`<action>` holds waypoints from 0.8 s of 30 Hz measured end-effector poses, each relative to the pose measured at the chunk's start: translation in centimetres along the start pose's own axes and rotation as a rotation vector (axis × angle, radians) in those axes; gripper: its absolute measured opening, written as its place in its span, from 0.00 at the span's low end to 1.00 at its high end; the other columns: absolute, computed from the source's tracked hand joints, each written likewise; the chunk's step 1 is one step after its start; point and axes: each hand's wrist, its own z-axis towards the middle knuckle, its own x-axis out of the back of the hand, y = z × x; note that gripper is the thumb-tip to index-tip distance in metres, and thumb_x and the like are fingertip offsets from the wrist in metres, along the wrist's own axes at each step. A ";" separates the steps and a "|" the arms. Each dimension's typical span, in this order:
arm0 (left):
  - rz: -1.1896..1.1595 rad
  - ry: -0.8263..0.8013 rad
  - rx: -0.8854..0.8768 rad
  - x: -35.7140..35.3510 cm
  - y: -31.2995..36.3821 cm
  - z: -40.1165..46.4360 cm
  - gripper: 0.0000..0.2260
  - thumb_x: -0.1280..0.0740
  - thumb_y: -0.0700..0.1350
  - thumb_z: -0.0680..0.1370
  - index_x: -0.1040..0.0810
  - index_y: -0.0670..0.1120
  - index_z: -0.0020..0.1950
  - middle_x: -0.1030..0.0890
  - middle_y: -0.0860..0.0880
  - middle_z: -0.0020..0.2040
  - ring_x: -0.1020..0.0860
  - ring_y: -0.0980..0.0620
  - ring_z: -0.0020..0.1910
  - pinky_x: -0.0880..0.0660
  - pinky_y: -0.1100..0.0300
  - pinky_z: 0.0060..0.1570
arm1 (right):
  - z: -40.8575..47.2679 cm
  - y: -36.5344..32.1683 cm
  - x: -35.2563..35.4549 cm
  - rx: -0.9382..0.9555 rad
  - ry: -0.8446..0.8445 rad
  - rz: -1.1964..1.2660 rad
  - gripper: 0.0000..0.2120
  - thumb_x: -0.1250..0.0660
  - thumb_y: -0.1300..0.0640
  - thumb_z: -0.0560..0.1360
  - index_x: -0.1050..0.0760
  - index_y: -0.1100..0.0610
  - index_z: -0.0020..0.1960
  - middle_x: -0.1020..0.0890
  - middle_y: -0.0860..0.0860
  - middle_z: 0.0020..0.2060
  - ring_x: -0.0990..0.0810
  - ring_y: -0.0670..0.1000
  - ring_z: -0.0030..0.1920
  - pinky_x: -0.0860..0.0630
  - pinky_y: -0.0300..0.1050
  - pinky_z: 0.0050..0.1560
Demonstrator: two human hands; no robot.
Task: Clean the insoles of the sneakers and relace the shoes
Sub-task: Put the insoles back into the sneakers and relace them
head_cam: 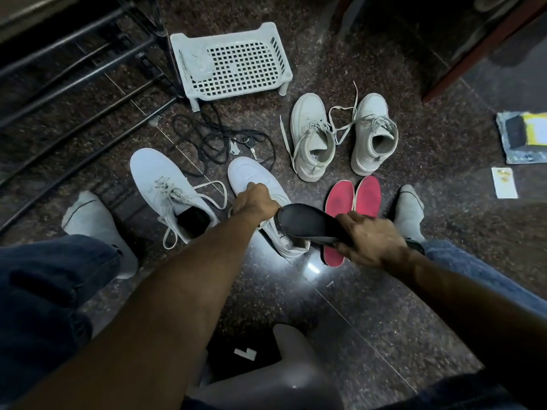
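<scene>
My left hand [255, 202] grips the tongue area of a white low sneaker [251, 176] on the floor. My right hand [371, 239] holds a black insole [307, 221] by its heel end, the toe end pointing toward the shoe's opening. To the left stands the matching laced white sneaker [161, 179] with a dark insole inside. Two red insoles [353, 199] lie side by side on the floor behind my right hand. A pair of beige high-top sneakers [340, 134] with loose laces stands further back.
A white perforated plastic rack [233, 63] sits at the back, black laces [213, 140] and keys [242, 145] in front of it. A black metal shoe rack [74, 84] runs along the left. Packets [524, 137] lie at right. My socked feet [97, 223] flank the shoes.
</scene>
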 end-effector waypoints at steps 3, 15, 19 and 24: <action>-0.012 -0.003 0.006 0.0 0.0 0.1 0.16 0.35 0.48 0.70 0.20 0.43 0.54 0.21 0.44 0.56 0.22 0.38 0.54 0.22 0.48 0.54 | -0.1 -0.3 1.1 0.066 -0.036 -0.115 0.25 0.42 0.38 0.75 0.34 0.53 0.65 0.25 0.50 0.57 0.20 0.57 0.51 0.29 0.48 0.39; -0.002 -0.004 0.019 -0.2 0.0 0.0 0.16 0.35 0.49 0.69 0.19 0.43 0.52 0.22 0.45 0.54 0.21 0.38 0.51 0.22 0.49 0.52 | 2.9 -7.3 -1.8 -0.227 0.001 0.236 0.21 0.39 0.43 0.74 0.29 0.58 0.58 0.23 0.56 0.55 0.20 0.61 0.51 0.28 0.50 0.43; -0.036 -0.019 0.021 -0.1 -0.3 -0.1 0.14 0.35 0.48 0.69 0.19 0.43 0.50 0.21 0.44 0.52 0.21 0.39 0.51 0.22 0.48 0.52 | 5.2 -9.4 -2.5 -0.395 -0.005 0.506 0.25 0.36 0.42 0.73 0.30 0.57 0.63 0.24 0.56 0.58 0.22 0.61 0.55 0.26 0.51 0.49; 0.023 -0.020 0.001 -0.1 -0.3 -0.1 0.12 0.35 0.46 0.72 0.19 0.43 0.52 0.24 0.45 0.56 0.22 0.38 0.53 0.22 0.48 0.53 | 4.3 -7.1 -3.0 -0.348 -0.037 0.599 0.34 0.37 0.32 0.71 0.35 0.50 0.69 0.26 0.53 0.62 0.23 0.59 0.59 0.24 0.53 0.54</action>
